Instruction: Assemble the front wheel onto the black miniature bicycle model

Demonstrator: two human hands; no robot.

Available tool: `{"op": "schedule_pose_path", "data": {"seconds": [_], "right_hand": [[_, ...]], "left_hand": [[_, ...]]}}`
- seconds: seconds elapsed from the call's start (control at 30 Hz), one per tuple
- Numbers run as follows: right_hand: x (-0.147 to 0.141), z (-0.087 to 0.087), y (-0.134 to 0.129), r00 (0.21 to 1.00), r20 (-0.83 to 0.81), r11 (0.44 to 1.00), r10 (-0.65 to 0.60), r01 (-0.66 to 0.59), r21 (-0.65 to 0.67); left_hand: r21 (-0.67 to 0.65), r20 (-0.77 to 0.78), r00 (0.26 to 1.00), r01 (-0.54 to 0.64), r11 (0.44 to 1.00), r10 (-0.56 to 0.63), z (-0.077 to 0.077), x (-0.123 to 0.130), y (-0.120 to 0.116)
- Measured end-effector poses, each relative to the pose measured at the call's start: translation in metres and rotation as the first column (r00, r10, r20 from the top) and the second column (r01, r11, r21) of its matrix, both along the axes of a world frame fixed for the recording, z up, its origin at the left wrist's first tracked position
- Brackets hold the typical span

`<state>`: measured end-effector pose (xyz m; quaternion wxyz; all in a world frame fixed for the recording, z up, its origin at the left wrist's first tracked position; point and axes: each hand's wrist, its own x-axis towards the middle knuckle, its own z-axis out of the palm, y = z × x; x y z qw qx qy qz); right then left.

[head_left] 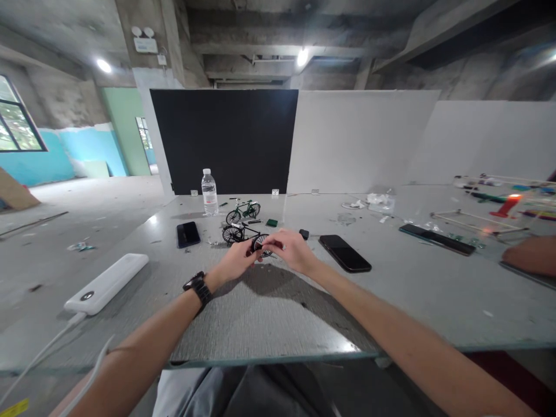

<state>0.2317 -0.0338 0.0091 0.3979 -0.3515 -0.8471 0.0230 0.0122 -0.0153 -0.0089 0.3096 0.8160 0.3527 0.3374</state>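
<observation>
A small black model bicycle [233, 234] stands over the tabletop, with one wheel between my hands. My left hand [237, 262] is closed, its fingertips gripping the bicycle low at that wheel. From the other side my right hand [292, 250] pinches at the same wheel, thumb and forefinger together; any tiny part between them is too small to make out. Just behind is a green model bicycle [243, 212], apart from both hands. A small green block [271, 222] lies beyond my right hand, and a little black piece [304, 234] sits beside it.
A water bottle [209, 194] stands at the back left, near a phone [188, 234]. A white power bank [108, 282] with a cable lies left. Another phone [345, 252] rests right of my hands. Farther right are a long dark phone [436, 239] and another person's hand [530, 259].
</observation>
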Motion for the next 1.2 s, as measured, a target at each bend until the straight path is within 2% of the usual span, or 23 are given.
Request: {"op": "schedule_pose_path", "data": {"seconds": [0.7,0.93,1.2], "right_hand": [[0.0003,0.0004,0.0007,1.000,0.012,1.000,0.011,-0.011,0.013],[-0.0007,0.0018,-0.0004,0.998,0.054,0.998,0.019,-0.021,0.051],[-0.0014,0.0019,-0.0021,0.998,0.064,1.000,0.006,-0.008,0.026]], "left_hand": [[0.012,-0.038,0.999,0.017,1.000,-0.017,0.0042,-0.0004,-0.0031],[-0.035,-0.070,0.997,0.039,0.999,-0.042,0.0085,-0.0009,-0.0061],[-0.044,-0.075,0.996,0.036,0.998,-0.040,0.0056,-0.0002,-0.0034]]}}
